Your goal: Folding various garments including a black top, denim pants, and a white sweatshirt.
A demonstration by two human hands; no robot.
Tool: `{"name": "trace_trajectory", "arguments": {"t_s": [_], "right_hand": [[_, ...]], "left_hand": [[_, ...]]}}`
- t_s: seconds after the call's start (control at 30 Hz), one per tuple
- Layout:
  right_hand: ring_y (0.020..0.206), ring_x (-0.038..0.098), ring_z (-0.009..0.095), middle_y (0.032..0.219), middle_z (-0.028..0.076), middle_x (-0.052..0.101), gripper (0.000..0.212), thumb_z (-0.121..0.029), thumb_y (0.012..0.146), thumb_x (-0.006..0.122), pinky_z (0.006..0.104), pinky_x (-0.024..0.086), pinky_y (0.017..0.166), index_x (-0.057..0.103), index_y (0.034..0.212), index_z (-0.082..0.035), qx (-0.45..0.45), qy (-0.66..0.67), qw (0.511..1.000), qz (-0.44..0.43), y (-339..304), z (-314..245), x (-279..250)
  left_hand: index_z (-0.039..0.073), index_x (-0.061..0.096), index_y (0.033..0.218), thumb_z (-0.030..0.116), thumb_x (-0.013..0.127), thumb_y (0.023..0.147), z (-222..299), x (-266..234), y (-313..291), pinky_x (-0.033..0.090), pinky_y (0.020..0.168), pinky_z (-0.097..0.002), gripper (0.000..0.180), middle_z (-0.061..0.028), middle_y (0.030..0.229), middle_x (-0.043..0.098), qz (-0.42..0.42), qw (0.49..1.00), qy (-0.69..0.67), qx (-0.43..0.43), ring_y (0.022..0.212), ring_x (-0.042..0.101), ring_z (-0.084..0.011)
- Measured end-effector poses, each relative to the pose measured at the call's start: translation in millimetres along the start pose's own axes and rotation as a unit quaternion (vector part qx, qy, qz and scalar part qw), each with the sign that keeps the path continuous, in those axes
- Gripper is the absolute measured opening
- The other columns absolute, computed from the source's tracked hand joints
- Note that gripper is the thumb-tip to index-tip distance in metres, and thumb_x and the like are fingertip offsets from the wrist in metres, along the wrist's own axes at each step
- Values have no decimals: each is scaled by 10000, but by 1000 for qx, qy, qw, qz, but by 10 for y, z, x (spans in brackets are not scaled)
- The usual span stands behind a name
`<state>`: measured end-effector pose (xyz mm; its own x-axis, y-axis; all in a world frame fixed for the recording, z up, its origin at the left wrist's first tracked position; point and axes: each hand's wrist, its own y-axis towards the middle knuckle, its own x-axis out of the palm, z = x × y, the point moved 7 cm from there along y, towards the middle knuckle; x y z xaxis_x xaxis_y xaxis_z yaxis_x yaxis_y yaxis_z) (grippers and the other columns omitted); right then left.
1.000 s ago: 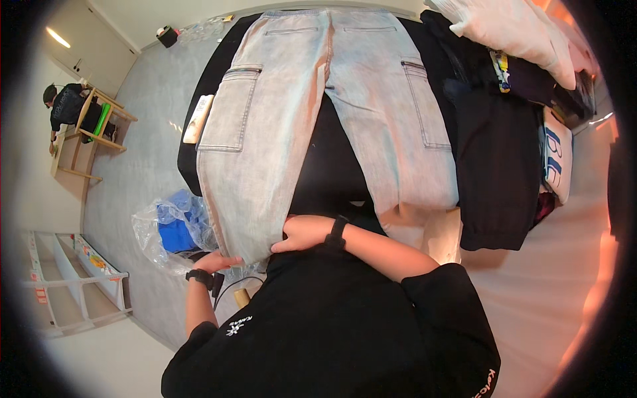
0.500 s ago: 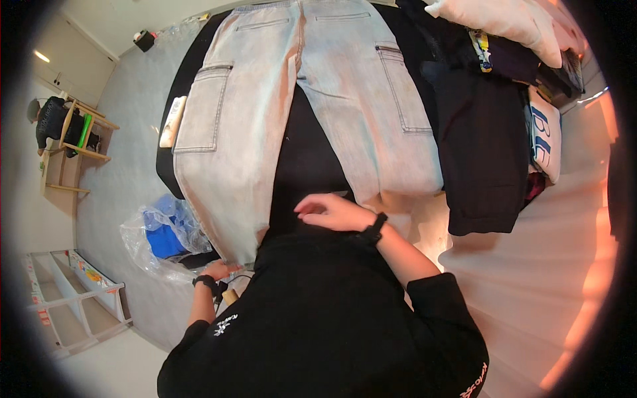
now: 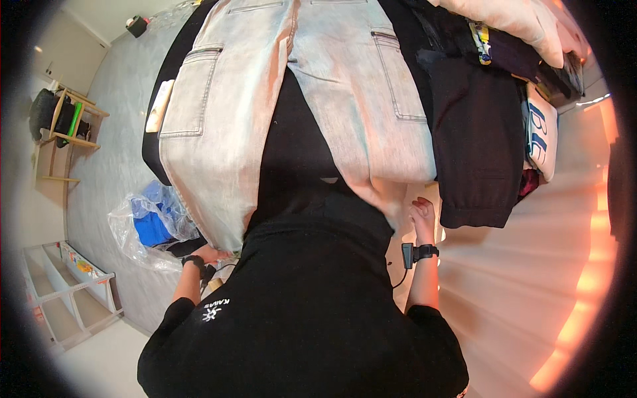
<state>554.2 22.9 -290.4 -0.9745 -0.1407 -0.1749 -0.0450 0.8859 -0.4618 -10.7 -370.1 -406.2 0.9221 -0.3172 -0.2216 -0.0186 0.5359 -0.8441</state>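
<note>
Pale washed denim cargo jeans (image 3: 232, 119) lie spread out before me on a black surface (image 3: 298, 146), both legs pointing toward my body. At the lower left, my left hand (image 3: 213, 255) is closed at the edge of the left leg's hem; its fingertips are partly hidden there. My right hand (image 3: 423, 213) is raised just right of the right leg's hem, fingers loosely curled and a little apart, with nothing visible in them. That leg's lower end bunches near my waist. Both wrists wear black straps, with a small dark device on the right one.
Folded black trousers (image 3: 481, 146) lie to the right, next to a pile of clothes with a white pillow-like bundle (image 3: 511, 23). A clear plastic bag with blue contents (image 3: 152, 225) sits at the left. Farther left are a wooden chair (image 3: 70, 126) and a white shelf rack (image 3: 70, 292).
My right hand has moved from between the legs out to the right, beside the right hem. My left hand stays by the left hem. The whole view has shifted slightly.
</note>
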Motion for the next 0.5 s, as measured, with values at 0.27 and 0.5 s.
{"name": "trace_trajectory", "arguments": {"t_s": [0.27, 0.5], "right_hand": [[1113, 494, 201, 1207, 98, 517, 389, -139, 758, 726, 318, 369, 968, 536, 1086, -53, -52, -54, 992, -104, 274, 62, 197], [1155, 477, 244, 1213, 130, 523, 476, -152, 759, 740, 363, 387, 983, 502, 1142, 1, -33, 8, 988, -149, 196, -17, 154]], "left_hand": [[21, 575, 1212, 462, 747, 728, 887, 23, -489, 528, 739, -342, 676, -135, 1093, 644, 33, 988, 57, -140, 967, 613, -231], [8, 638, 1114, 521, 719, 729, -34, 25, -98, 510, 707, -310, 647, -118, 984, 681, 35, 992, 108, -58, 729, 641, -216]]}}
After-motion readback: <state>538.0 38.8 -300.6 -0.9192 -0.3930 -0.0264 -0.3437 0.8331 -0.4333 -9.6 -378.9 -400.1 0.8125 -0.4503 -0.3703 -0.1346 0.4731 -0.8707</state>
